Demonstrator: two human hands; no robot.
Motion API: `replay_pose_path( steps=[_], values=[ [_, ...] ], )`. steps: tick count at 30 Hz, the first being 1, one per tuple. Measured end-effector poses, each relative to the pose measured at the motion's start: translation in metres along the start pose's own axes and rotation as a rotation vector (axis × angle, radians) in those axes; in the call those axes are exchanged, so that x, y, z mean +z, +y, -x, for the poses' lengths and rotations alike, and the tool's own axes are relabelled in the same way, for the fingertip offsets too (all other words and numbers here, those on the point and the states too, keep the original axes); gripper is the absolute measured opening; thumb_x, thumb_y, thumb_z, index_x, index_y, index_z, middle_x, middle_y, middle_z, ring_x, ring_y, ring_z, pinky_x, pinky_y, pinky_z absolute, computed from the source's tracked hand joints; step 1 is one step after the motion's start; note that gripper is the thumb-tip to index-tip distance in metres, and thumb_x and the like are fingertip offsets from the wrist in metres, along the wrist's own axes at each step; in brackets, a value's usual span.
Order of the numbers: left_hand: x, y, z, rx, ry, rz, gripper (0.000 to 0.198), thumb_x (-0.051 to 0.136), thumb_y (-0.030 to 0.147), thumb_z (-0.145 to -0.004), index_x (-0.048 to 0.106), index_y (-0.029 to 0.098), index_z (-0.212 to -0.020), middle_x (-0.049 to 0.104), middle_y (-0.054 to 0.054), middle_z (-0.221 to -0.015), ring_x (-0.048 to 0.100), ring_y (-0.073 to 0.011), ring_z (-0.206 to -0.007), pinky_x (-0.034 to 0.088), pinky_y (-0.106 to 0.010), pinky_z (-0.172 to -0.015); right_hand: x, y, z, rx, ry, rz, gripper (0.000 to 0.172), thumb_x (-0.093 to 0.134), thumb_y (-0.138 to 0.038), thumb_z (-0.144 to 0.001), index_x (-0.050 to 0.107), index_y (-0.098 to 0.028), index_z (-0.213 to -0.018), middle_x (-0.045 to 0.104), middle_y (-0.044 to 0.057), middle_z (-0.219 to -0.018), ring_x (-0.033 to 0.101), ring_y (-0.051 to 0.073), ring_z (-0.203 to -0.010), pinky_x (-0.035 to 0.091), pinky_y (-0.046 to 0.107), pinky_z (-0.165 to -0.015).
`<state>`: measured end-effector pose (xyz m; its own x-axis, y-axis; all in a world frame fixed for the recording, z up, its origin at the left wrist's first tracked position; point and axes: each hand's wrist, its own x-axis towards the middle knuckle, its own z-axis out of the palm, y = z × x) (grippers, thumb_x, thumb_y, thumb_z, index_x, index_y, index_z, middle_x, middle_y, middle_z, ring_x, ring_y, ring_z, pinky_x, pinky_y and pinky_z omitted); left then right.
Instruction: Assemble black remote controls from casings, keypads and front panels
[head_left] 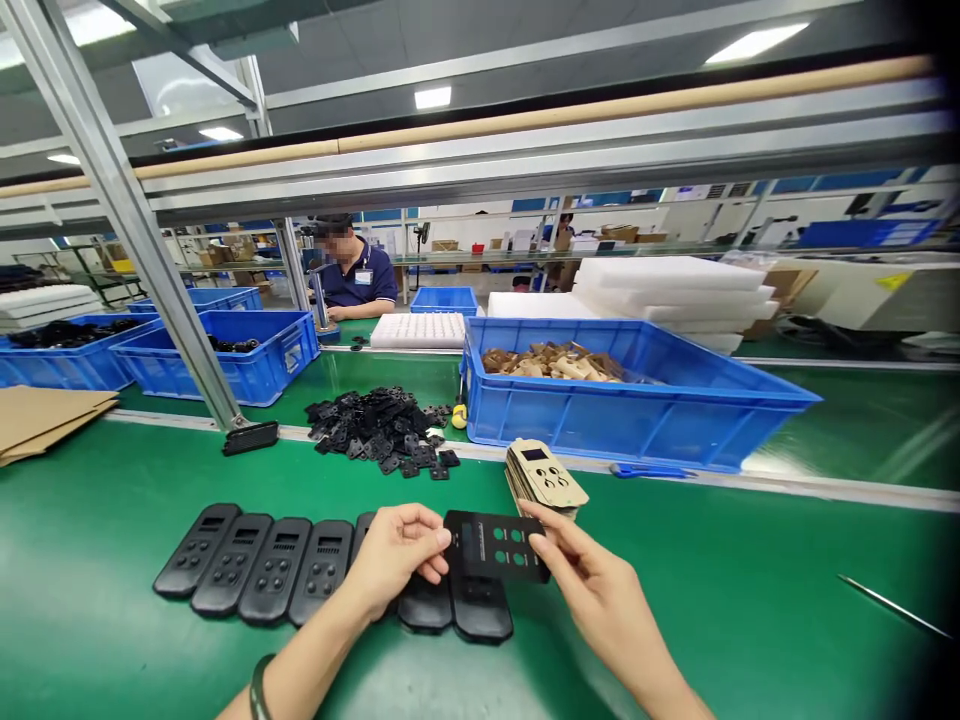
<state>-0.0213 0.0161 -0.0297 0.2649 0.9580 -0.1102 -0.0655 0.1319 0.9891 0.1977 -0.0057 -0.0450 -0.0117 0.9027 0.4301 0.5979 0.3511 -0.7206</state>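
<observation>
Both hands hold a thin black face panel with a dark window and several round holes that show green behind. My left hand is closed on its left end, thumb on top. My right hand pinches the right end between thumb and fingers. Beneath it lies a row of black handheld housings, each with a small window and raised buttons. The panel and my left hand partly cover the housings at the right of the row. Just beyond my right hand stands a stack of cream-coloured panels with similar cut-outs.
Small black plates lie heaped beyond the row. A large blue bin holds brown pieces. Near it are a blue cutter and a yellow item. A pointed metal tool lies right. A person sits across.
</observation>
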Motion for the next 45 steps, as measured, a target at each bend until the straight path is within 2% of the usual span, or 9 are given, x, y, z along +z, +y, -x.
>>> replay_pose_path(
  steps=[2, 5, 8, 14, 21, 32, 36, 41, 45],
  values=[
    [0.000, -0.002, 0.003, -0.055, -0.032, -0.013, 0.042, 0.075, 0.050, -0.063, 0.057, 0.014, -0.075, 0.063, 0.000, -0.055, 0.060, -0.0121, -0.047, 0.047, -0.021, -0.046, 0.004, 0.006, 0.003, -0.098, -0.031, 0.112, 0.037, 0.043, -0.037, -0.092, 0.066, -0.019, -0.114, 0.068, 0.011, -0.103, 0.065, 0.022, -0.082, 0.055, 0.034, -0.074],
    [0.004, -0.003, 0.007, -0.113, -0.085, -0.042, 0.041, 0.077, 0.048, -0.061, 0.057, 0.013, -0.069, 0.064, -0.002, -0.054, 0.061, -0.0134, -0.046, 0.047, -0.022, -0.044, 0.010, 0.007, 0.011, -0.232, -0.210, 0.237, 0.044, 0.057, -0.041, -0.084, 0.060, -0.023, -0.124, 0.051, 0.013, -0.136, 0.056, 0.031, -0.112, 0.048, 0.045, -0.094],
    [0.008, -0.004, 0.010, -0.153, -0.134, -0.024, 0.041, 0.079, 0.046, -0.059, 0.058, 0.012, -0.068, 0.064, -0.003, -0.055, 0.061, -0.0122, -0.048, 0.047, -0.021, -0.046, 0.013, 0.000, 0.019, -0.265, -0.404, 0.219, 0.075, 0.072, -0.034, -0.075, 0.039, -0.024, -0.141, 0.051, 0.013, -0.135, 0.051, 0.030, -0.120, 0.047, 0.043, -0.098],
    [0.013, -0.006, 0.018, -0.196, -0.285, 0.243, 0.034, 0.080, 0.037, -0.064, 0.057, 0.012, -0.068, 0.056, 0.001, -0.054, 0.049, -0.0045, -0.046, 0.040, -0.013, -0.043, 0.011, -0.010, 0.020, -0.326, -0.422, 0.014, 0.063, 0.068, -0.034, -0.080, 0.041, -0.024, -0.136, 0.054, 0.010, -0.129, 0.052, 0.025, -0.117, 0.046, 0.034, -0.098],
    [0.026, 0.000, 0.024, -0.176, -0.389, 0.486, 0.027, 0.076, 0.031, -0.073, 0.057, 0.012, -0.077, 0.053, 0.001, -0.063, 0.048, -0.0044, -0.049, 0.042, -0.012, -0.045, 0.018, 0.002, 0.019, -0.410, -0.256, -0.156, 0.068, 0.059, -0.052, -0.080, 0.036, -0.029, -0.140, 0.057, 0.010, -0.124, 0.055, 0.025, -0.113, 0.047, 0.033, -0.095],
    [0.025, -0.015, 0.020, -0.177, -0.351, 0.582, 0.025, 0.072, 0.030, -0.076, 0.056, 0.012, -0.081, 0.060, -0.004, -0.075, 0.059, -0.0087, -0.061, 0.044, -0.015, -0.054, 0.033, 0.000, 0.024, -0.345, -0.160, -0.403, 0.065, 0.055, -0.061, -0.078, 0.047, -0.031, -0.135, 0.058, 0.009, -0.128, 0.055, 0.027, -0.116, 0.045, 0.035, -0.098],
    [0.012, -0.014, 0.019, -0.113, -0.212, 0.312, 0.034, 0.069, 0.042, -0.075, 0.046, 0.017, -0.074, 0.053, 0.001, -0.064, 0.049, -0.0066, -0.053, 0.040, -0.016, -0.049, 0.018, 0.003, 0.017, -0.045, 0.039, -0.745, 0.062, 0.057, -0.063, -0.076, 0.056, -0.027, -0.127, 0.062, 0.011, -0.123, 0.058, 0.027, -0.114, 0.049, 0.036, -0.094],
    [-0.011, -0.010, -0.009, 0.027, -0.022, -0.055, 0.029, 0.056, 0.047, -0.082, 0.046, 0.020, -0.078, 0.048, 0.005, -0.057, 0.046, -0.0073, -0.048, 0.040, -0.019, -0.050, -0.017, 0.000, -0.008, 0.189, 0.667, -1.016, 0.056, 0.056, -0.068, -0.075, 0.063, -0.027, -0.113, 0.063, 0.004, -0.119, 0.055, 0.020, -0.116, 0.045, 0.034, -0.098],
    [-0.011, 0.000, -0.038, 0.126, -0.018, -0.349, 0.034, 0.065, 0.046, -0.073, 0.063, 0.019, -0.093, 0.063, -0.011, -0.103, 0.061, -0.0233, -0.092, 0.046, -0.038, -0.086, -0.019, -0.001, -0.012, 0.254, 0.628, -1.072, 0.057, 0.065, -0.065, -0.069, 0.064, -0.024, -0.109, 0.065, 0.005, -0.115, 0.057, 0.021, -0.112, 0.040, 0.038, -0.102]
  ],
)
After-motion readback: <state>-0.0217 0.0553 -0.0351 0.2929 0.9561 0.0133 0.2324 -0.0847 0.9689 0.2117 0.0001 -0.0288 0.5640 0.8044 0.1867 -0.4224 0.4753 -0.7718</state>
